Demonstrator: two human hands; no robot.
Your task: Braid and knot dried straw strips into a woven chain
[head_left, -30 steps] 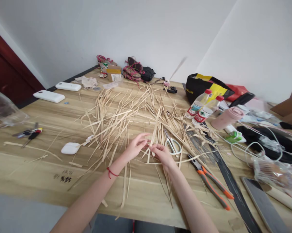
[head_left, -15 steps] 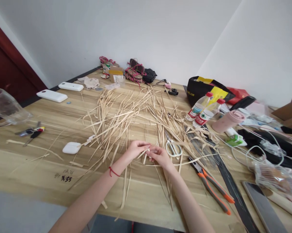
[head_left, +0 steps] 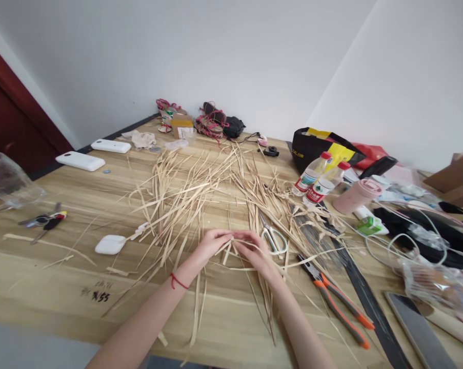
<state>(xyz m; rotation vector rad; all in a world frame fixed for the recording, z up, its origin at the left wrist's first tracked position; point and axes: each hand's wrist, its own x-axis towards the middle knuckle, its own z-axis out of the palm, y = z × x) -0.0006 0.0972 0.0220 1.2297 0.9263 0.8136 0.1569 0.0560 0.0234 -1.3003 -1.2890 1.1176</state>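
A wide heap of pale dried straw strips (head_left: 200,189) lies spread over the wooden table (head_left: 54,271). My left hand (head_left: 210,245), a red string at its wrist, and my right hand (head_left: 254,248) meet at the near edge of the heap. Both have fingers curled and pinch a thin straw strip (head_left: 233,237) between them. White-handled scissors (head_left: 273,237) lie just right of my right hand. Orange-handled pliers (head_left: 337,302) lie further right and nearer me.
A white earbud case (head_left: 108,244), keys (head_left: 42,220) and a glass jug (head_left: 4,179) are at left. Two white power banks (head_left: 81,160) lie at the far left. Two bottles (head_left: 319,179), a pink cup (head_left: 356,196), a black-yellow bag (head_left: 323,146), cables and a phone (head_left: 418,323) crowd the right.
The long strip that stood up from my hands has come down. Both hands have drawn together and lowered onto the straw, fingers curling more tightly over the strip.
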